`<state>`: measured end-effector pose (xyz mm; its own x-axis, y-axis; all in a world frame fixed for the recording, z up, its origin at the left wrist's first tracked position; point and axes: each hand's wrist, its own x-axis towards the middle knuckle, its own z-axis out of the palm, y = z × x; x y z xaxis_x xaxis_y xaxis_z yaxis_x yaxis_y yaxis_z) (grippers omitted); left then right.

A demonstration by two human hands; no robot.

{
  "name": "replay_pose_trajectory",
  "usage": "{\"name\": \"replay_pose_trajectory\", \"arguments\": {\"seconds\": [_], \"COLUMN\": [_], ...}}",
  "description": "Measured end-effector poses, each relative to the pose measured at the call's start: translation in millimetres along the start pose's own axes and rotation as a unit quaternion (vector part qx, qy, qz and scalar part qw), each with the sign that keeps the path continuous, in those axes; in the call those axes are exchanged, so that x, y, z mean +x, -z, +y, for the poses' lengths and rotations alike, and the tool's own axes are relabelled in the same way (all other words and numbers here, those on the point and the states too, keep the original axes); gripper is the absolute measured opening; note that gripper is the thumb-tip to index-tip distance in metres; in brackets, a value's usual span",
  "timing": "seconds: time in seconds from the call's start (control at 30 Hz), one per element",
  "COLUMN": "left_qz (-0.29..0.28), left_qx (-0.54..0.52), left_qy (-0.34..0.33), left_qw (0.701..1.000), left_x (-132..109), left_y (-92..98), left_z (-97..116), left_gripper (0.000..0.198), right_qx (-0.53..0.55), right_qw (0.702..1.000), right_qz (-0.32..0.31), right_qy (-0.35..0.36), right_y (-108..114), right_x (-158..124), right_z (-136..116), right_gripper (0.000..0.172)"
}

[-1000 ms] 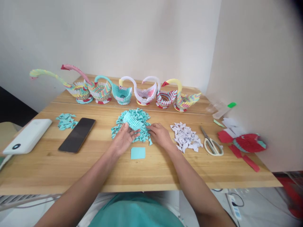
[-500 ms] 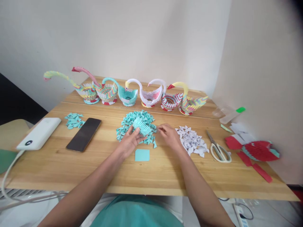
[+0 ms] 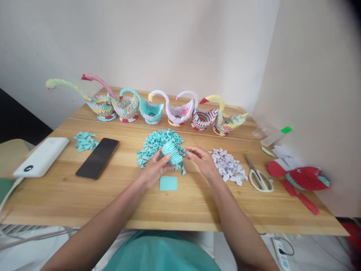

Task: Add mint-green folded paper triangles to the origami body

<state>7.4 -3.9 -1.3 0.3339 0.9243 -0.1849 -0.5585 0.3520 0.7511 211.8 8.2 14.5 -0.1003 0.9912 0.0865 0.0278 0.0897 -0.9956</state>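
My left hand (image 3: 156,165) is closed around a turquoise assembly of folded paper pieces (image 3: 172,151), with the thumb across its near side. Just right of it, my right hand (image 3: 201,160) pinches a small turquoise folded paper piece (image 3: 185,151) between thumb and fingertips. Whether that piece touches the assembly I cannot tell. Beneath and behind both hands spreads a heap of turquoise folded pieces (image 3: 162,137). A flat turquoise paper rectangle (image 3: 168,183) lies in front of my left hand. White folded pieces (image 3: 228,165) are piled beside my right wrist.
Several paper swans (image 3: 151,113) line the back of the wooden table (image 3: 113,210). To the left lie a phone (image 3: 97,158), a white power bank (image 3: 42,156) and a small turquoise pile (image 3: 85,141). Scissors (image 3: 261,179) and a red paper model (image 3: 306,178) are at the right.
The turquoise assembly has tilted slightly in my left hand. My right hand has brought its pinched piece closer to the assembly's right side. The whole view has shifted a little.
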Motion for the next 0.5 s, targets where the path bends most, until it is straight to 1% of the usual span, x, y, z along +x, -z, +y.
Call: {"name": "replay_pose_trajectory", "arguments": {"seconds": [0.07, 0.2, 0.3, 0.4, 0.5], "left_qz": [-0.016, -0.031, -0.031, -0.024, -0.026], "left_qx": [0.014, 0.041, 0.053, 0.058, 0.058], "left_qy": [-0.003, -0.006, -0.005, -0.006, -0.008], "left_qw": [1.000, 0.999, 0.998, 0.998, 0.998], "left_x": [0.0, -1.1, -2.5, -3.5, -4.0], "left_y": [0.9, 0.7, -1.3, -2.8, -3.0], "left_z": [-0.8, -1.1, 0.2, 1.6, 2.3], "left_gripper": [0.043, 0.041, 0.045, 0.052, 0.054], "right_qx": [0.010, -0.006, -0.023, -0.021, -0.015], "right_qw": [1.000, 1.000, 1.000, 0.999, 1.000], "right_qz": [-0.007, -0.003, -0.009, -0.022, -0.025], "right_qy": [0.001, 0.012, 0.016, 0.013, 0.005], "right_y": [-2.4, -4.5, -4.0, -3.3, -3.6], "right_x": [-1.3, -3.4, -4.3, -4.7, -5.1], "right_z": [-2.4, -4.5, -4.5, -3.6, -2.6], "right_gripper": [0.030, 0.022, 0.021, 0.019, 0.018]}}
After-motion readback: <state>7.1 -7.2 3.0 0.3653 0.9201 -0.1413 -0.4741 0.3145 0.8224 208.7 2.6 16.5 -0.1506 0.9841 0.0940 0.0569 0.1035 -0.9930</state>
